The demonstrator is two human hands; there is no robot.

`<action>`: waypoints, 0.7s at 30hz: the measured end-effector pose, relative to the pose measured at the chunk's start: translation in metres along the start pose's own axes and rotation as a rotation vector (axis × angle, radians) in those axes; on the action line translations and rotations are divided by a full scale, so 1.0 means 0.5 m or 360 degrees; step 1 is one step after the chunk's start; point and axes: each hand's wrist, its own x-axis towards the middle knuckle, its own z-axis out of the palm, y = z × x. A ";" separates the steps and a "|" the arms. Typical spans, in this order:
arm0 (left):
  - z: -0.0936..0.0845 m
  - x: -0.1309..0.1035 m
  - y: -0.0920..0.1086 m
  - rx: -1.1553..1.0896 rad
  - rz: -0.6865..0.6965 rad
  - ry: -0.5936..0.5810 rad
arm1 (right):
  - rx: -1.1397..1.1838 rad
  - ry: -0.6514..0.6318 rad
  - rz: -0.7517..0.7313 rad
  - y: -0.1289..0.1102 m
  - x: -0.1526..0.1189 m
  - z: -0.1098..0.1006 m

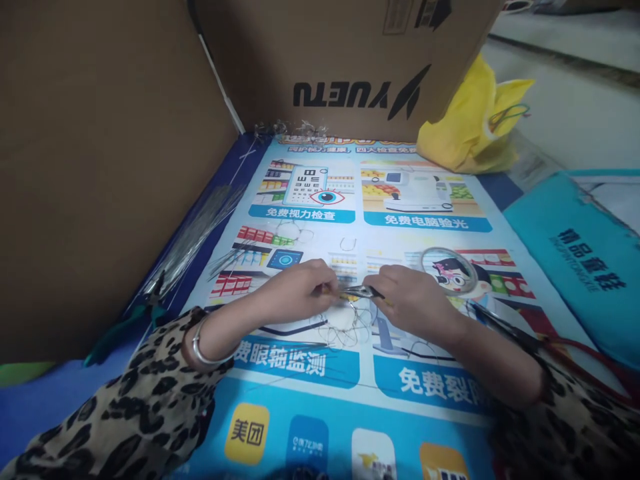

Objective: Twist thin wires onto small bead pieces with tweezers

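My right hand [413, 300] is closed around the handles of small pliers [366, 291], whose metal jaws point left. Facing it, my left hand [305, 287] has its fingers pinched together at the plier tips, on thin wire as far as I can make out. Just below the jaws is a wire piece [356, 328] bent into several petal-like loops around a ring. Whether it hangs from the fingers or touches the poster is unclear. Behind my hands, a small U-shaped wire [348, 245] and some round wire loops [295, 232] lie on the printed poster [320, 393].
Cardboard walls [330, 60] stand at the back and left. Straight wires [200, 230] and green-handled cutters [154, 307] lie left; wire scraps [311, 131] at the back. On the right are a tape roll [471, 272], red-handled scissors [590, 347], a yellow bag [460, 130] and a teal bag [575, 247].
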 end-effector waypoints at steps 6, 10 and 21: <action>0.017 0.009 -0.011 -0.0045 0.0045 0.0118 | -0.0090 -0.0068 0.0040 0.000 -0.001 0.001; 0.013 0.009 -0.006 -0.0124 0.0011 0.0163 | -0.0138 -0.0043 0.0073 0.000 0.000 0.003; 0.017 0.013 0.000 -0.0540 -0.0374 0.0147 | -0.0220 0.0110 0.0069 -0.006 0.001 0.007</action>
